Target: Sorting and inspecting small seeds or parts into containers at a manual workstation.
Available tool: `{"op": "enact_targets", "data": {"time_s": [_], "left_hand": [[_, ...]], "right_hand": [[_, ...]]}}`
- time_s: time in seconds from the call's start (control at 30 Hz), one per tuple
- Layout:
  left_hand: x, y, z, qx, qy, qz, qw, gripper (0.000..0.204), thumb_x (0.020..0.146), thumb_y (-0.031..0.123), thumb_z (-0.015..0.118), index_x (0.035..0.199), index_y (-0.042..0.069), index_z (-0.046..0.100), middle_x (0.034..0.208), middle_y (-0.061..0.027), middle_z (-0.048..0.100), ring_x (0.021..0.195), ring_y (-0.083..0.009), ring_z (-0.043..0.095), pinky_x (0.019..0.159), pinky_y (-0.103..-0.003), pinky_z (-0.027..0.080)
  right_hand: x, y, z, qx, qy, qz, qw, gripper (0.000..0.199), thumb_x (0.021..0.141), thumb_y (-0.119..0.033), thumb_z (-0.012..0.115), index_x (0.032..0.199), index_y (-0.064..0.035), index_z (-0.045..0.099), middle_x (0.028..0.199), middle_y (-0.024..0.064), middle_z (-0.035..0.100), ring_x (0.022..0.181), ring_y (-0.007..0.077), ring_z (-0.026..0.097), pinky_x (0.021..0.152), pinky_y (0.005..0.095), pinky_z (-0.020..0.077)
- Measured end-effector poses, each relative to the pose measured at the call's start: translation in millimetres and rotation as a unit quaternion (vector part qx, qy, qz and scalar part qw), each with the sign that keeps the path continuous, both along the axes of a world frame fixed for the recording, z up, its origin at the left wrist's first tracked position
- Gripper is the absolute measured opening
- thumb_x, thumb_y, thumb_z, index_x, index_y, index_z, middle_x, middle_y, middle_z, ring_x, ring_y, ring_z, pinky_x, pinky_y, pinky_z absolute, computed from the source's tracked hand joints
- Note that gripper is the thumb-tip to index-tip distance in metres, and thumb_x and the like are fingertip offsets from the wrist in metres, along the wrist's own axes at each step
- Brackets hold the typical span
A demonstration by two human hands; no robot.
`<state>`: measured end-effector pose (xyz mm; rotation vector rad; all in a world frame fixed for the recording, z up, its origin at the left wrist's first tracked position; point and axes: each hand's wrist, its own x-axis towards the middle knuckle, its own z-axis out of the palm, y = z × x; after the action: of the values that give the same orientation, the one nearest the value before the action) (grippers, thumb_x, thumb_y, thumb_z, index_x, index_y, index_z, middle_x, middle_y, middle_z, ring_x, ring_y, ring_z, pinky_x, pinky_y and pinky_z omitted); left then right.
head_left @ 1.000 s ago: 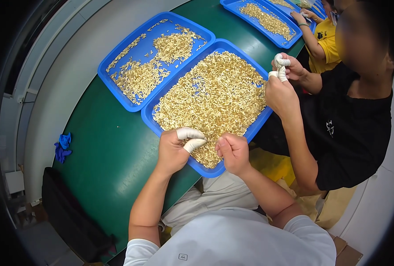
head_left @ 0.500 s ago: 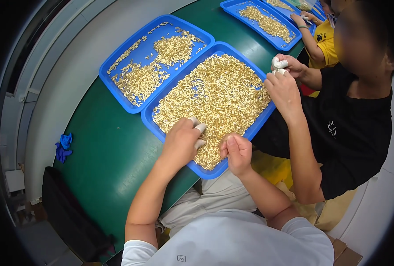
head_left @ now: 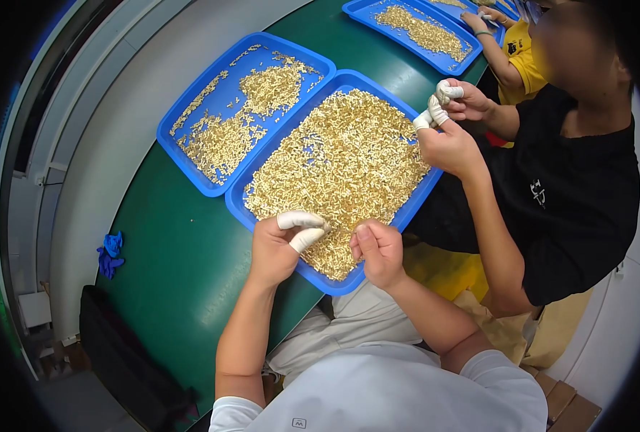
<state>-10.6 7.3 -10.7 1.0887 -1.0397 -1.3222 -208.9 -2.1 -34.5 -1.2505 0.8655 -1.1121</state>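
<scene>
Green table [head_left: 176, 288] | gold pieces [head_left: 341, 158] beneath left grip [head_left: 274, 250] (pinched), right grip [head_left: 383, 253] (closed) | contents unclear

A head-worn fisheye looks down from close above at the hands [head_left: 273, 252] [head_left: 382, 253] and green table [head_left: 169, 252].

The left hand [head_left: 275, 248], down among the gold pieces [head_left: 341, 155] half a second ago, has lifted, its thumb and finger meeting; the neighbour's nearer hand [head_left: 453, 150] shows more of its white finger covers [head_left: 437, 110].

Gold pieces [head_left: 334, 158], blue tray [head_left: 340, 286], green table [head_left: 169, 288]
</scene>
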Motion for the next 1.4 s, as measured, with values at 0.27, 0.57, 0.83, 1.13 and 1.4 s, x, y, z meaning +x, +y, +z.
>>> {"op": "enact_targets", "data": {"time_s": [0.27, 0.57, 0.83, 1.13, 1.4], "left_hand": [[-10.4, 10.9, -1.3, -0.011, 0.059, 0.023, 0.998, 0.014, 0.085, -0.004, 0.071, 0.099, -0.002, 0.069, 0.096, -0.0127, 0.072, 0.087, -0.0195, 0.070, 0.078, -0.032, 0.059], [-16.5, 14.0, -1.3, 0.008, 0.008, 0.001, 1.000, 0.021, 0.083, -0.006, 0.073, 0.103, -0.003, 0.070, 0.096, -0.0112, 0.072, 0.088, -0.0170, 0.070, 0.080, -0.029, 0.058], [-9.3, 15.7, 2.1, 0.009, 0.060, 0.086, 0.994, 0.029, 0.083, -0.006, 0.073, 0.111, -0.002, 0.066, 0.097, -0.0128, 0.072, 0.087, -0.0207, 0.072, 0.077, -0.031, 0.060], [-14.3, 18.2, 13.8, -0.027, 0.034, 0.083, 0.996, 0.023, 0.085, -0.009, 0.070, 0.107, -0.005, 0.066, 0.096, -0.0150, 0.073, 0.085, -0.0228, 0.073, 0.076, -0.034, 0.062], [-1.4, 15.2, 23.2, -0.131, -0.257, 0.057, 0.956, 0.017, 0.084, -0.007, 0.072, 0.101, -0.005, 0.070, 0.093, -0.0146, 0.074, 0.084, -0.0203, 0.073, 0.076, -0.030, 0.060]], "right_hand": [[3.3, 1.1, 6.3, -0.047, 0.045, -0.002, 0.998, 0.035, 0.103, -0.018, 0.049, 0.075, 0.0007, 0.058, 0.065, 0.0040, 0.059, 0.054, 0.0078, 0.054, 0.050, 0.0234, 0.0412], [4.1, 0.0, 3.1, -0.071, 0.055, 0.000, 0.996, 0.030, 0.100, -0.013, 0.053, 0.075, 0.0009, 0.062, 0.060, 0.0054, 0.058, 0.051, 0.0095, 0.055, 0.048, 0.0258, 0.0412], [2.6, -0.2, 5.4, -0.038, 0.019, 0.008, 0.999, 0.034, 0.104, -0.019, 0.049, 0.077, 0.0008, 0.058, 0.065, 0.0040, 0.059, 0.054, 0.0078, 0.054, 0.050, 0.0235, 0.0414], [6.0, -0.6, 5.6, -0.075, 0.054, -0.003, 0.996, 0.030, 0.100, -0.013, 0.055, 0.074, -0.0001, 0.062, 0.057, 0.0047, 0.056, 0.050, 0.0112, 0.055, 0.048, 0.0269, 0.0407], [7.7, -2.3, 4.5, -0.102, 0.084, -0.003, 0.991, 0.031, 0.099, -0.014, 0.056, 0.072, -0.0007, 0.061, 0.055, 0.0050, 0.056, 0.048, 0.0122, 0.054, 0.047, 0.0283, 0.0405]]}}
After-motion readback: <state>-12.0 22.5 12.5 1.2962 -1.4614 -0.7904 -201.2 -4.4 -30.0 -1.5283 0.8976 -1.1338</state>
